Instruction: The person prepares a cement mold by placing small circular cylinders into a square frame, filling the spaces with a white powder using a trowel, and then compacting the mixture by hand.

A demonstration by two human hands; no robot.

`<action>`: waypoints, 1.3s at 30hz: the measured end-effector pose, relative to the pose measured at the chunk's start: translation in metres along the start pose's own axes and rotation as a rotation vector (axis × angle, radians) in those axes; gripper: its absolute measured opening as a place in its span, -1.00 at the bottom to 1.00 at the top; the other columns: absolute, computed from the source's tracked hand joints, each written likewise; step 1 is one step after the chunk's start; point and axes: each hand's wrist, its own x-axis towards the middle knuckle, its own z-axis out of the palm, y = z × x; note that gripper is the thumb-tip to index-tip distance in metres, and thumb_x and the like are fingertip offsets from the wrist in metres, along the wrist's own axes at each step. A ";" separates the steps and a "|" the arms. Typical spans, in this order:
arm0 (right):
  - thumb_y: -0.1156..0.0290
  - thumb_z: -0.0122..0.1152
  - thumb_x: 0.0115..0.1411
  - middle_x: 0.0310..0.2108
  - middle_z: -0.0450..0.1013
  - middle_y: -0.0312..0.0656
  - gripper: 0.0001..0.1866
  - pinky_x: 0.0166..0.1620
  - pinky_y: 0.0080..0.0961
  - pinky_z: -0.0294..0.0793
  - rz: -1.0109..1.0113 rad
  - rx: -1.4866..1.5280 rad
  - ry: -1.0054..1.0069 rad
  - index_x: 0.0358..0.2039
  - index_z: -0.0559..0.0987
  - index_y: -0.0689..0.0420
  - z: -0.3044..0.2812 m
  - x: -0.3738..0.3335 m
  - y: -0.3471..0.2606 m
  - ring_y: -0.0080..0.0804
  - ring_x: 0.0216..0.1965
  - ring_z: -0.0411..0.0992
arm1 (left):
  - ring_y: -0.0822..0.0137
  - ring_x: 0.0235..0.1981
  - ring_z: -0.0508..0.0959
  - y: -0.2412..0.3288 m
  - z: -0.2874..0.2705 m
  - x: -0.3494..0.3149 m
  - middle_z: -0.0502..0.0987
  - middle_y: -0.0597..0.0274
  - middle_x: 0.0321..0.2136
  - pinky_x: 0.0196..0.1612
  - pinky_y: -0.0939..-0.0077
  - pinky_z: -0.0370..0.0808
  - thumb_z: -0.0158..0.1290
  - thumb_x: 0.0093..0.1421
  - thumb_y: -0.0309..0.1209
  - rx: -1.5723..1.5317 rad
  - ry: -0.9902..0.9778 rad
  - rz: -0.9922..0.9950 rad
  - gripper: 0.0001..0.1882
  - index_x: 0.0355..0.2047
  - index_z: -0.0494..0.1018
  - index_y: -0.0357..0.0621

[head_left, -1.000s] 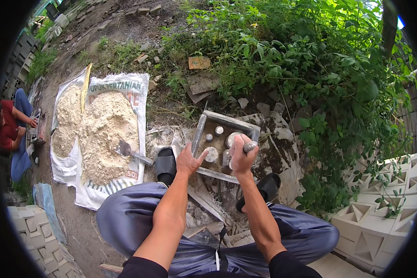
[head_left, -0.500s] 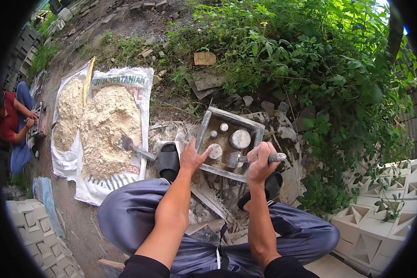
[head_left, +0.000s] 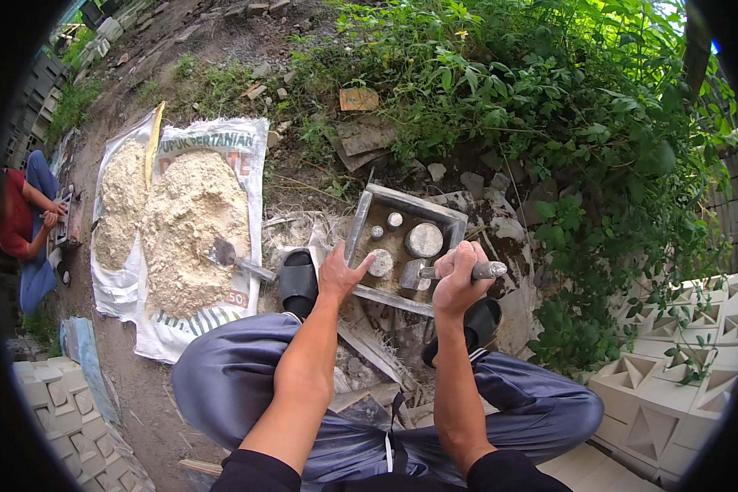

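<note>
In front of me, between my feet, sits a grey box-shaped mould [head_left: 406, 197]. Inside it stand a large round cylinder [head_left: 425, 240], a second round piece [head_left: 380, 263] and two small pegs [head_left: 394, 220]. My right hand [head_left: 457, 276] is wrapped round the thick handle of a small trowel [head_left: 416, 275]. Its flat grey blade reaches into the mould near the front wall, beside the large cylinder. My left hand [head_left: 339, 273] rests at the mould's left wall, fingers stretched out, thumb over the rim close to the second round piece.
Left of the mould, pale sandy powder [head_left: 201, 221] is heaped on white sacks [head_left: 258, 164], with another trowel [head_left: 254, 268] stuck in it. Green plants [head_left: 549, 123] crowd the right. Pale patterned blocks [head_left: 656, 385] stand at lower right. Another person [head_left: 29, 213] works at far left.
My right hand and the trowel have shifted slightly, the blade now tilted more and a little higher in the mould. My left hand stays at the wall.
</note>
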 end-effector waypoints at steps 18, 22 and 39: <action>0.45 -0.05 0.19 -0.80 0.15 -0.39 -0.65 -0.74 -0.62 0.00 0.132 0.136 -0.013 -0.74 0.22 0.14 -0.020 -0.016 0.071 -0.68 -0.80 0.04 | -0.11 -0.13 0.50 0.008 -0.003 0.000 0.50 -0.22 -0.19 -0.06 0.16 0.43 0.12 -0.01 0.19 -0.041 -0.156 -0.053 -0.21 -0.07 0.36 -0.33; 0.44 -0.05 0.20 -0.80 0.12 -0.41 -0.63 -0.74 -0.63 -0.02 0.140 0.079 -0.025 -0.75 0.21 0.13 -0.004 0.002 0.027 -0.69 -0.80 0.02 | -0.11 -0.16 0.51 -0.001 -0.007 0.000 0.51 -0.20 -0.23 -0.09 0.15 0.43 0.12 -0.01 0.19 -0.065 -0.049 -0.008 -0.23 -0.10 0.37 -0.32; 0.45 -0.03 0.12 -0.80 0.10 -0.39 -0.64 -0.65 -0.58 -0.05 0.077 -0.056 -0.611 -0.79 0.21 0.18 -0.039 0.026 0.023 -0.65 -0.74 0.02 | -0.11 -0.18 0.51 0.000 0.002 0.000 0.52 -0.14 -0.23 -0.08 0.15 0.43 0.13 -0.01 0.16 0.001 0.082 0.026 -0.29 -0.14 0.39 -0.27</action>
